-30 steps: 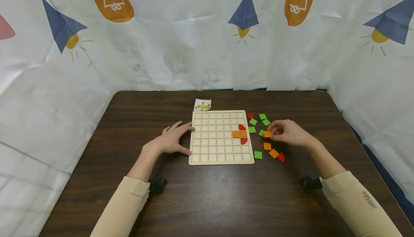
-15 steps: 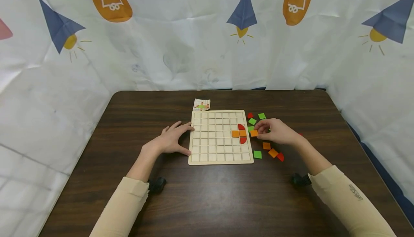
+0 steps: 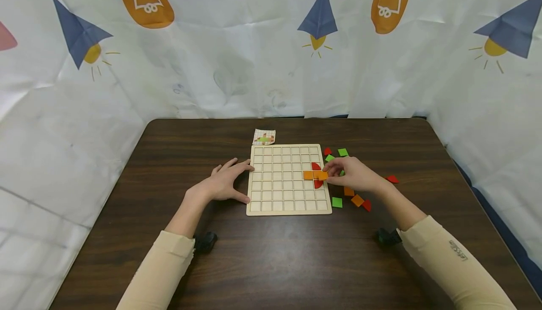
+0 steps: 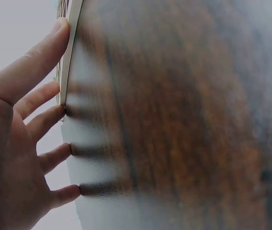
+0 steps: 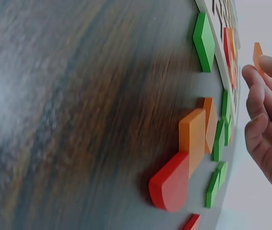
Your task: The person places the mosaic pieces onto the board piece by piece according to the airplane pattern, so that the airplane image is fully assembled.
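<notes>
A pale wooden grid board (image 3: 279, 197) lies flat on the table. My left hand (image 3: 223, 181) touches its left edge, thumb and fingers spread. In the left wrist view the thumb (image 4: 54, 40) rests against the board's edge. My right hand (image 3: 357, 173) pinches an orange square tile (image 3: 323, 176) between thumb and fingers over the board's right side. In the right wrist view this held orange tile (image 5: 257, 51) is raised above the tabletop. Beneath it, an orange tile (image 3: 307, 175) and red rounded tiles (image 3: 315, 166) sit in grid cells; the held tile partly hides another orange one.
Loose tiles lie right of the board: a green square (image 3: 337, 202), orange squares (image 3: 357, 200), red rounded pieces (image 3: 367, 205) and more green ones (image 3: 343, 152). A small card with a printed coloured pattern (image 3: 264, 137) lies behind the board. A patterned cloth (image 3: 254, 75) hangs beyond the table.
My right hand has moved left from among the loose tiles to over the board's right side, carrying the orange tile. The left hand has stayed in place.
</notes>
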Motion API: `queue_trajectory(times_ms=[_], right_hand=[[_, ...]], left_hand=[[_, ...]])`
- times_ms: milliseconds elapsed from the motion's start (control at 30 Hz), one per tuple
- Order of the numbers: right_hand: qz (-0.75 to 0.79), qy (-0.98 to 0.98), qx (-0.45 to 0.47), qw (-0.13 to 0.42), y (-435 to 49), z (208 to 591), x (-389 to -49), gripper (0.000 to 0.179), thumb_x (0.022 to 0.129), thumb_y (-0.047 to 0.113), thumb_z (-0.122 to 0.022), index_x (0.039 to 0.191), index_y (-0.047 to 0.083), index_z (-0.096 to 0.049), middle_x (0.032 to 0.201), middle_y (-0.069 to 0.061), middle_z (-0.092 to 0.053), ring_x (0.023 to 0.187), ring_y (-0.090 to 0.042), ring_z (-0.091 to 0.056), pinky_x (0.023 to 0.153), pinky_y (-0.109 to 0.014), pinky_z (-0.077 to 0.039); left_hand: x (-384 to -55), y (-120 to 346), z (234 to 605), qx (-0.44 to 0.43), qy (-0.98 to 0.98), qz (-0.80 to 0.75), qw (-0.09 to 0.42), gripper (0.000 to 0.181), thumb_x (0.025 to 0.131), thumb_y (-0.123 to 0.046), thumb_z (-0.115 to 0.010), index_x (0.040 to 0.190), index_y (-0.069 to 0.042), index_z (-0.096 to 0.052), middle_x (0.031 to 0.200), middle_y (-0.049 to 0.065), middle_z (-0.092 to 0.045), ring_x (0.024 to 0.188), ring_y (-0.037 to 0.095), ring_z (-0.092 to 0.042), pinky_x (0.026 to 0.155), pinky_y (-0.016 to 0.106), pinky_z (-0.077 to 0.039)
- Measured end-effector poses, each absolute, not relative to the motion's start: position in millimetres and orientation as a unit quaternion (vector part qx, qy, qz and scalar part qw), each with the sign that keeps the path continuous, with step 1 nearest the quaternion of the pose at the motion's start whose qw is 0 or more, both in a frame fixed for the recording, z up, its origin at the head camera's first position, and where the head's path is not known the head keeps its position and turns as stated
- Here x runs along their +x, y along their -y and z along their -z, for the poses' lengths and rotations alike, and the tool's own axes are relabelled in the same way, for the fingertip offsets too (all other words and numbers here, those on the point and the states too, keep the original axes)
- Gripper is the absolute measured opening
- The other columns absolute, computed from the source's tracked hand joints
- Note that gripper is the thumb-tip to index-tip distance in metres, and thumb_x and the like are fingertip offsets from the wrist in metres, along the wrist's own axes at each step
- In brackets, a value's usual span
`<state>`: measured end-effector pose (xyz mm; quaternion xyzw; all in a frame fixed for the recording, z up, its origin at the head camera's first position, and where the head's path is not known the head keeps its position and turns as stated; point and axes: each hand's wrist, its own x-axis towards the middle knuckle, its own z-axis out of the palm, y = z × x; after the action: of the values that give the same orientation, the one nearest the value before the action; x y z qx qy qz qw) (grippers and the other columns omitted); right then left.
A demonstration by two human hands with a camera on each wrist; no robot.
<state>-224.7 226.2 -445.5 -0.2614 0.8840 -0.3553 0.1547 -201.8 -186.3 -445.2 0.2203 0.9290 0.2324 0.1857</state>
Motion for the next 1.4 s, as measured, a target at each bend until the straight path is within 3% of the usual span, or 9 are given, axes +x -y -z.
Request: queue_trajectory(times_ms=[367,1400], right_hand=[[0.367,-0.871,-0.283,0.165,-213,445,-222,0.024,0.094,0.009,-0.075,0.117,0.003,-0.070,0.094,0.003,-0.069,0.085,-0.017,-0.062,0.075,-0.033,-0.054],[0.339,-0.875,-0.306,0.159,-191,450,-223,0.026,0.093,0.014,-0.078,0.116,0.005,-0.070,0.091,0.006,-0.068,0.083,-0.014,-0.062,0.077,-0.034,-0.053]], left_hand=[[-203,187,448,0.220,-0.928,-0.234,0.186,0.092,0.079,-0.044,-0.090,0.155,-0.020,-0.045,0.170,0.006,-0.021,0.156,0.037,-0.004,0.116,0.070,-0.003],[-203,188,449,0.226,-0.928,-0.232,0.183,0.093,0.079,-0.047,-0.089,0.155,-0.020,-0.045,0.170,0.005,-0.021,0.156,0.036,-0.004,0.116,0.071,-0.004]])
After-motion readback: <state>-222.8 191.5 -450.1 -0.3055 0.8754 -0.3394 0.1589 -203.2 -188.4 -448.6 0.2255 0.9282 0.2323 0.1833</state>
